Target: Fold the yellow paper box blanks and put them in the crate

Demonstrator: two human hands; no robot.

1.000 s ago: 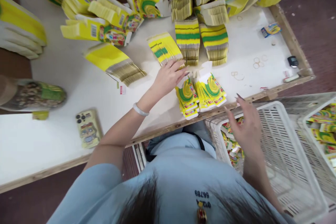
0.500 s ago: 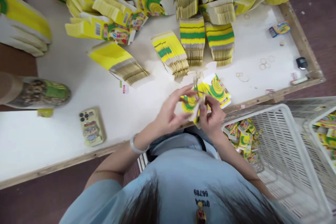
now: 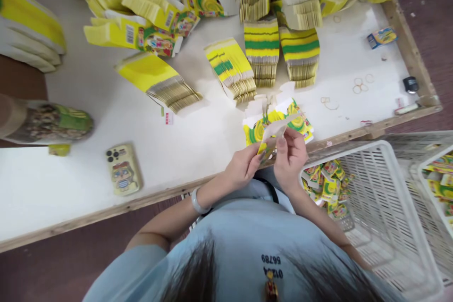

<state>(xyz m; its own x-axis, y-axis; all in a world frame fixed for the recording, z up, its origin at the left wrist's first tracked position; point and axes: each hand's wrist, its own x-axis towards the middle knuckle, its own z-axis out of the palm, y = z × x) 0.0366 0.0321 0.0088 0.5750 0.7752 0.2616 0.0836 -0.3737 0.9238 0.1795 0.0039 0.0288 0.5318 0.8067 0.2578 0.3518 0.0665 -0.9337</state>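
Between my two hands, over the table's front edge, is a small yellow carton [image 3: 275,128] with its pale inner side and a flap showing. My left hand [image 3: 243,164] pinches its left side. My right hand [image 3: 290,156] grips its right side between thumb and fingers. Just beyond, more flat yellow-and-green cartons [image 3: 253,133] lie on the table with white flaps raised. Past them stand a fanned stack of yellow cartons [image 3: 231,70] and striped stacks [image 3: 262,49]. How far the held carton is opened I cannot tell.
At the left are a phone [image 3: 123,170] and a clear jar [image 3: 58,120]. A white plastic crate [image 3: 399,188] with several small yellow cartons stands below the table at the right. Rubber bands [image 3: 360,86], a small blue box [image 3: 382,37] and a wooden rim [image 3: 412,52] are at the right.
My left hand has closed from spread fingers into a pinch on the carton's left side. The carton has risen slightly and turned, showing more of its pale inside.
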